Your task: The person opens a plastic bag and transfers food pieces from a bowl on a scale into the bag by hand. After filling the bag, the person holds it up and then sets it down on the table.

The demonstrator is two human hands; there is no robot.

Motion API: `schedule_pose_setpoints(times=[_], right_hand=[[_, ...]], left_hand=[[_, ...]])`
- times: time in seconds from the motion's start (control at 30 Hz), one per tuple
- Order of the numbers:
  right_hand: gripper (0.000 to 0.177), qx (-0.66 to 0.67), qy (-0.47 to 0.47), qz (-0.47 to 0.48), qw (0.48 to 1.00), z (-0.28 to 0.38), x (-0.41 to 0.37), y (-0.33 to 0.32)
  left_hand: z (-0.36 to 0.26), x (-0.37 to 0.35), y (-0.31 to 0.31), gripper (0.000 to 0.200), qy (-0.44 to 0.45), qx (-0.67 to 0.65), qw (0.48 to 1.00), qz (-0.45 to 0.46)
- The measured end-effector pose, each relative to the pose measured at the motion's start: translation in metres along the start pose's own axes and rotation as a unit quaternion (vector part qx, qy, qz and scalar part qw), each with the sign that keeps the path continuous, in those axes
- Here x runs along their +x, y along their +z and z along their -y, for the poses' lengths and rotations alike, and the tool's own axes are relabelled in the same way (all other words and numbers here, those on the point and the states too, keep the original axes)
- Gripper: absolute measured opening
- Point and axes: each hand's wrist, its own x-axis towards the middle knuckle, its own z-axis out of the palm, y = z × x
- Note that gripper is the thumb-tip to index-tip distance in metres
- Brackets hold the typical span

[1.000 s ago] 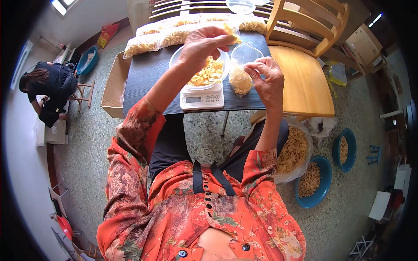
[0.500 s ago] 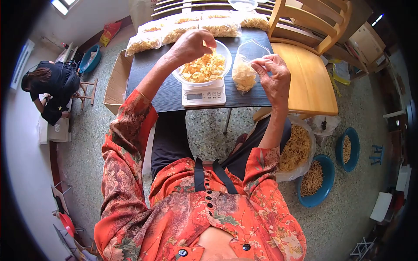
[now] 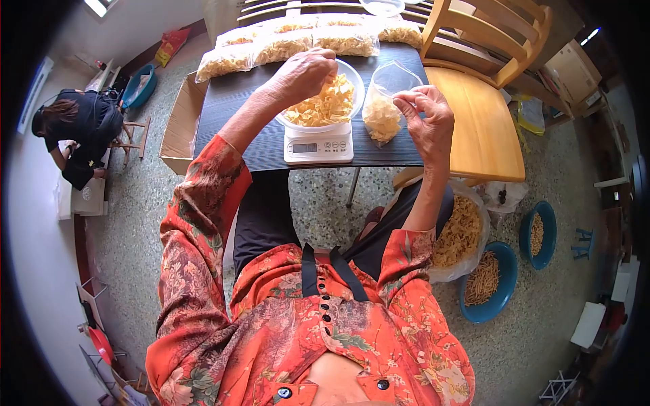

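Note:
My left hand (image 3: 308, 73) is above the left part of a clear bowl (image 3: 359, 91) heaped with yellow chip-like flakes (image 3: 323, 107). Its fingers are curled together, and whatever they hold is hidden. Under the bowl is a white kitchen scale (image 3: 318, 147) with a small display and buttons. To the right, my right hand (image 3: 430, 118) pinches the upper right edge of a clear plastic bag (image 3: 393, 79). That bag stands upright, its mouth spread, with pale flakes in the lower part.
Filled bags (image 3: 284, 47) line the back of the dark table (image 3: 230, 101). A wooden chair (image 3: 474, 122) is at right. Below it are a bagged tub of flakes (image 3: 457, 237) and blue basins (image 3: 504, 298). At far left, a person (image 3: 84, 122) sits bent over.
My left hand has lowered slightly and its fingers have closed over the bowl. The bowl and scale look shifted a little right in view. My right hand keeps its pinch on the bag.

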Motion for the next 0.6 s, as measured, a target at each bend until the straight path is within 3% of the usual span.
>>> schedule_pose_setpoints(times=[0.33,0.47,0.53,0.6], right_hand=[[0.012,-0.002,-0.001,0.006,1.000,-0.002,0.000,0.002],[0.012,0.000,-0.001,0.007,1.000,-0.001,0.000,0.002],[0.012,0.007,0.005,0.011,1.000,0.000,0.000,0.002],[0.012,0.004,0.005,0.012,1.000,0.001,-0.001,0.001]], left_hand=[[0.007,-0.018,-0.020,0.011,-0.023,-0.125,0.988,-0.090],[0.005,-0.021,-0.031,0.015,-0.117,-0.194,0.971,-0.074],[0.006,-0.020,-0.034,0.020,-0.207,-0.251,0.943,-0.063],[0.007,-0.018,-0.040,0.022,-0.209,-0.253,0.943,-0.062]])
